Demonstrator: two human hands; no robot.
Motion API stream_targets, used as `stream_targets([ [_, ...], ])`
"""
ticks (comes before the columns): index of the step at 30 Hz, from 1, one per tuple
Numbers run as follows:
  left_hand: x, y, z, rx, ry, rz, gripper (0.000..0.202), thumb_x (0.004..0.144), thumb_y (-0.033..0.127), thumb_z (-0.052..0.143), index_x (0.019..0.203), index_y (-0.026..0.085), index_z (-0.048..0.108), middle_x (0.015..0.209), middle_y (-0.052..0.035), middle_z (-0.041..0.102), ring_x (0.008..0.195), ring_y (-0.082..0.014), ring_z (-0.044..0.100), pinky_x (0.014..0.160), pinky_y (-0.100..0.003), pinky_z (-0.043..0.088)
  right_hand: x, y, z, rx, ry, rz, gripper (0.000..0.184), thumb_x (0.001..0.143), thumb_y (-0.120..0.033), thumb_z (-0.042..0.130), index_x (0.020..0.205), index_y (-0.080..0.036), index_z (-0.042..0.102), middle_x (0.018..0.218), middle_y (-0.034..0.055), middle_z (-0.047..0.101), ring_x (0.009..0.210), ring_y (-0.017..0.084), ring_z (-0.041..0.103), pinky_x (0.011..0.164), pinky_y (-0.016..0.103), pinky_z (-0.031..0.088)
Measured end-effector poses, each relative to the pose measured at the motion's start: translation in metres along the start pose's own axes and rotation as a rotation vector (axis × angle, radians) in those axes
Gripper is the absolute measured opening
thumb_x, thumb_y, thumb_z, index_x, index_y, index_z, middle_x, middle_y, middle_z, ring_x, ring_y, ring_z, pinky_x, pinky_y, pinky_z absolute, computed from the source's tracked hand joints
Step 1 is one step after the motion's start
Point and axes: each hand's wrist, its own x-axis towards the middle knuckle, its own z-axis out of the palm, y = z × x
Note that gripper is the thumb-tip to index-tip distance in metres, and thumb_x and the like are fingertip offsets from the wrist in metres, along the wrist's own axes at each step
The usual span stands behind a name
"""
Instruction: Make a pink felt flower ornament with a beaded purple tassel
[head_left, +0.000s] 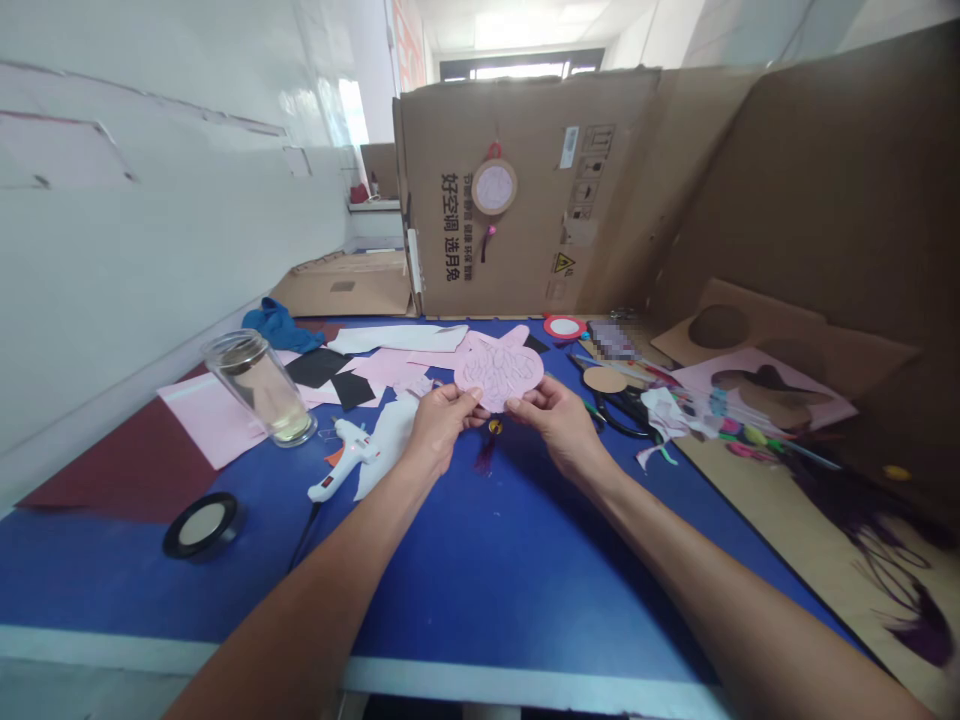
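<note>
A pink, roughly heart-shaped paper piece (499, 372) with purple squiggly lines is held up over the blue table. My left hand (442, 425) pinches its lower left edge. With thumb and fingers, my right hand (559, 420) grips the lower right edge. Just below the piece appear a small gold bell (496, 427) and a dark purple tassel (485, 458); whether they hang from it I cannot tell. To the left of my left hand lies a white glue gun (345, 460). Pliers or scissors with black handles (626, 415) lie beyond my right hand.
A glass jar (262, 385) stands tilted-looking at left, near a black tape roll (201, 525). Pink and black paper scraps (319, 368) cover the back. A cardboard wall (540, 260) with a hanging round ornament (494, 187) rises behind. Purple tassels (862, 510) lie at right.
</note>
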Motion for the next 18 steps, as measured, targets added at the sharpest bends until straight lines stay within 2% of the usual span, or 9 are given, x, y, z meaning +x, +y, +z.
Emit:
stream_targets([
  [6,-0.0012,-0.0001,-0.0002,-0.015,-0.019,0.015,0.024,0.078,0.032,0.094,0.078,0.015,0.077,0.07,-0.0046,0.074,0.066,-0.0137,0.069,0.067,-0.026,0.054,0.0011,0.0005,-0.0003,0.0,-0.003,-0.017,0.046,0.069,-0.04,0.098,0.106,-0.023,0.077,0.087,-0.0006,0.075,0.075,0.017,0.064,0.072,0.032,0.051],
  [11,0.0011,-0.0025,-0.0035,-0.028,-0.02,0.04,0.032,0.072,0.039,0.097,0.085,0.015,0.08,0.076,-0.0046,0.076,0.068,-0.0131,0.067,0.069,-0.026,0.054,0.0002,0.0008,0.0014,0.017,0.008,-0.016,0.05,0.068,-0.04,0.099,0.11,-0.024,0.078,0.094,0.0013,0.08,0.081,0.02,0.07,0.078,0.035,0.056],
  [15,0.0018,-0.0023,-0.0054,-0.026,-0.018,0.028,0.036,0.068,0.041,0.099,0.085,0.015,0.082,0.076,-0.005,0.076,0.068,-0.0137,0.067,0.069,-0.028,0.055,-0.0003,0.0018,0.0034,0.036,0.016,0.015,0.054,0.068,-0.041,0.099,0.116,-0.025,0.079,0.107,0.0053,0.085,0.09,0.025,0.076,0.084,0.038,0.06],
  [18,0.0016,-0.0002,-0.0058,-0.027,-0.019,0.023,0.04,0.067,0.044,0.1,0.09,0.015,0.083,0.085,-0.0075,0.08,0.072,-0.0151,0.069,0.069,-0.028,0.055,-0.001,0.0015,0.0044,0.047,0.014,0.022,0.056,0.067,-0.039,0.1,0.117,-0.025,0.079,0.111,0.0062,0.086,0.093,0.025,0.078,0.087,0.04,0.062],
])
